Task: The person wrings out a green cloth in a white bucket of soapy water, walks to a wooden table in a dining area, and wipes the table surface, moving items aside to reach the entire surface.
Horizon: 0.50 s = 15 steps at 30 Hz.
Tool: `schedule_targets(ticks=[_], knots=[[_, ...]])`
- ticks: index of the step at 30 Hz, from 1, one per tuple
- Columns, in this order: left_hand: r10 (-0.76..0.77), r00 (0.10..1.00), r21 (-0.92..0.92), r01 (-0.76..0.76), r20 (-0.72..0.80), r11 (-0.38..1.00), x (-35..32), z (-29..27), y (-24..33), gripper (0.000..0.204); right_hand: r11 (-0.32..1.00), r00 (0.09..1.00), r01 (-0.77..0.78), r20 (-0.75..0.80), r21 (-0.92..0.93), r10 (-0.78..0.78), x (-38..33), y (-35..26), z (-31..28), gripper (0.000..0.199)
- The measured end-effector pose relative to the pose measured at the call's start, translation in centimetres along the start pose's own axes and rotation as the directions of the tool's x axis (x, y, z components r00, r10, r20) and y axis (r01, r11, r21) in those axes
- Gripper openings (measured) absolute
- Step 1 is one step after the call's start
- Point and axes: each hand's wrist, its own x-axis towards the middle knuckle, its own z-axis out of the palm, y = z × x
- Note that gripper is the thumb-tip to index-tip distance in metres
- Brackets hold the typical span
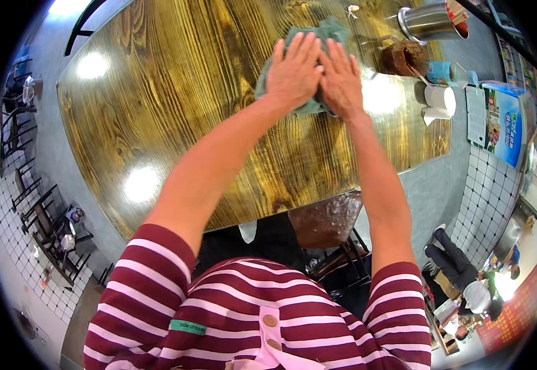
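Note:
Both my arms reach forward over a glossy wood-grain table (176, 80). Under my palms lies a crumpled grey-green cloth (333, 29), its edges showing around my fingers. My left hand (294, 73) rests flat on it, fingers stretched out and slightly apart. Beside it, my right hand (341, 83) presses down the same way, fingers extended, its thumb side touching the left hand. Neither hand grips the cloth; the part directly below the palms is hidden.
At the table's right stand a metal cup (430, 23) of chopsticks, a brown jar (405, 58), a clear bottle with a blue label (444, 73) and a white tissue roll (440, 100). A stool (324, 222) sits below the near edge. Several people (460, 271) are at the far right.

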Motion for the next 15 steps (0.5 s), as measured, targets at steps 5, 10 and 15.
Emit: schedule_targets(ticks=[5, 10, 15], knots=[[-0.007, 0.992, -0.086, 0.018, 0.124, 0.996, -0.7, 0.3, 6.6, 0.053, 0.942, 0.942, -0.335, 0.008, -0.018, 0.335, -5.9, 0.4, -0.2, 0.051], [0.202, 0.959, -0.312, -0.134, 0.2, 0.941, -8.7, -3.3, 5.7, 0.054, 0.883, 0.883, -0.467, -0.032, 0.042, 0.468, -12.9, -6.6, -0.4, 0.056], [0.128, 0.941, -0.241, -0.052, 0.314, 0.969, -12.0, -6.5, -3.8, 0.055, 0.981, 0.969, -0.191, 0.165, 0.042, 0.182, -7.1, -12.3, -1.2, 0.059]])
